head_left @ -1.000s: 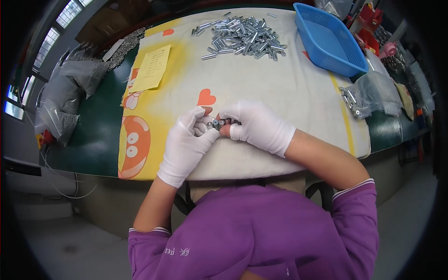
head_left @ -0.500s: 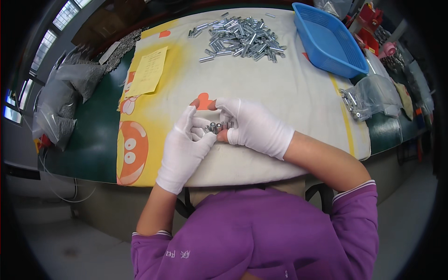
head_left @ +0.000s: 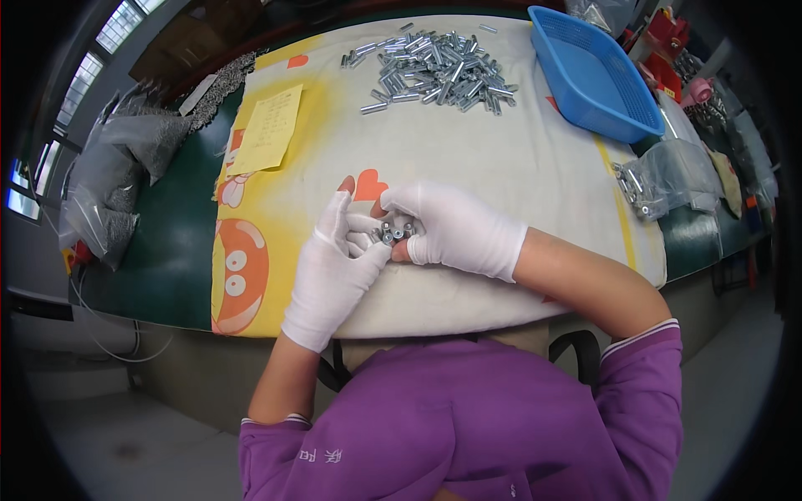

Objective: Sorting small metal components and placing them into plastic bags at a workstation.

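White-gloved left hand and right hand half-hide small metal sleeves gripped between them.

Hands: your gloved left hand and gloved right hand meet at the near middle of the cream printed tablecloth, fingertips touching, left of centre and right of centre.
Between your fingers: a small cluster of short metal sleeves sits where your two hands join.
Far middle: a loose heap of silver metal tubes lies on the cloth, well apart from your hands.
Far right: a blue plastic mesh basket stands just right of the heap.
Right edge: a clear plastic bag of metal parts lies nearer you than the basket.
Far left: a yellow paper sheet lies on the cloth.
Left edge: grey plastic bags lie off the cloth, on the green table.
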A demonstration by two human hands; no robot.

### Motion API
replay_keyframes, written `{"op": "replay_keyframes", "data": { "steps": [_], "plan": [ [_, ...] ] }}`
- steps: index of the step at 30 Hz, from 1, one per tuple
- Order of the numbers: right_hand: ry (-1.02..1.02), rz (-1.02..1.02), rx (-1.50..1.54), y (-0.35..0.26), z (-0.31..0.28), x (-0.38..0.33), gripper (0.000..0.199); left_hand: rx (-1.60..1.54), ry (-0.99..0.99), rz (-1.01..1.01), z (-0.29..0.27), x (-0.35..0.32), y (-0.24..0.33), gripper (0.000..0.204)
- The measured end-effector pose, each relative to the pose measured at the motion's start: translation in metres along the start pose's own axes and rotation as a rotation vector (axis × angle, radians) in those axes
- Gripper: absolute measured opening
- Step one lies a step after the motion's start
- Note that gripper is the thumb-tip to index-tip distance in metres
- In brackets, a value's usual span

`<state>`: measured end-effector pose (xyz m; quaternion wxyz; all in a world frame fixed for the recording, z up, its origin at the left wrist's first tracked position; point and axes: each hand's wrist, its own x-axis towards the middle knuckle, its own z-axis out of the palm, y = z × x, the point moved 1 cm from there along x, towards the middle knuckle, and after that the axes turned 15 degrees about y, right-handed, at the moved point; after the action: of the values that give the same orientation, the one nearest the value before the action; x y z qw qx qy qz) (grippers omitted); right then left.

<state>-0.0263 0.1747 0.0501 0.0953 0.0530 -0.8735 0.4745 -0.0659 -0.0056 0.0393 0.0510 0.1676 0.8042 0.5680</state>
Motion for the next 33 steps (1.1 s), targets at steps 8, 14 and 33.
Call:
{"op": "replay_keyframes", "data": {
  "steps": [8, 14, 33],
  "plan": [
    [-0.1, -0.126, -0.165, -0.013, 0.0, 0.002, 0.021, -0.07, -0.008, -0.064, -0.001, 0.0, 0.006, 0.097],
    [-0.139, -0.324, -0.123, -0.02, 0.011, -0.005, 0.033, -0.169, -0.026, -0.088, -0.006, -0.005, 0.007, 0.097],
    [0.236, -0.056, -0.002, 0.003, -0.04, -0.023, 0.033, -0.214, 0.042, -0.07, -0.005, -0.005, 0.003, 0.071]
  ]
}}
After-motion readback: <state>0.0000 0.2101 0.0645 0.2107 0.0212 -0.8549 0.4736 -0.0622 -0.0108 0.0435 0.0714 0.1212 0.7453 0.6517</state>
